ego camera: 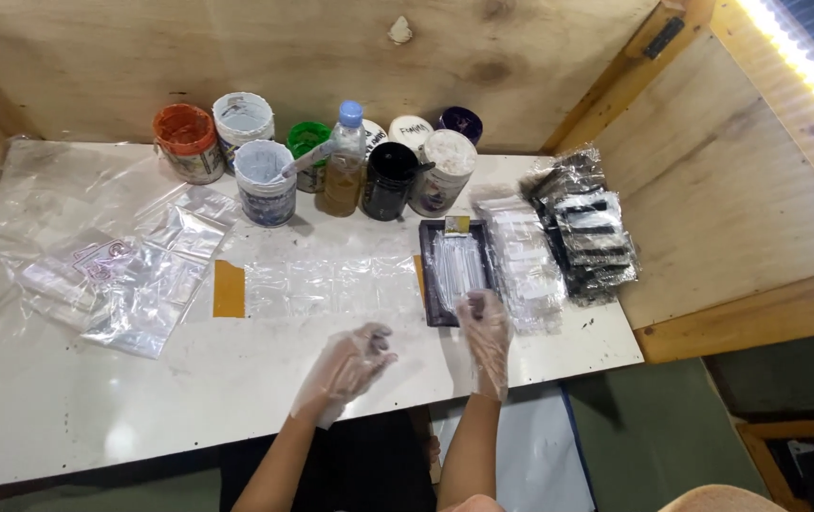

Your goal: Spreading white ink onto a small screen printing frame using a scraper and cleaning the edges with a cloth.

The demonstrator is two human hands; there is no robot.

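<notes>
Clear plastic gloves cover both hands. The right hand (485,327) reaches onto the near end of a dark tray (437,313) at the right part of the worktop (141,398), its fingers pinched, it seems, on the top clear sachet of the stack (459,264) lying in that tray; the grip itself is too blurred to be sure. The left hand (355,358) hovers loosely curled and empty above the front edge, just left of the tray. The step in hand looks like picking one sachet off the pile. Lifting it would call for peeling a single thin layer free. The sachets look small, flat, glossy and slippery. Paint tubs (265,180) and a bottle (344,161) line the back edge.
</notes>
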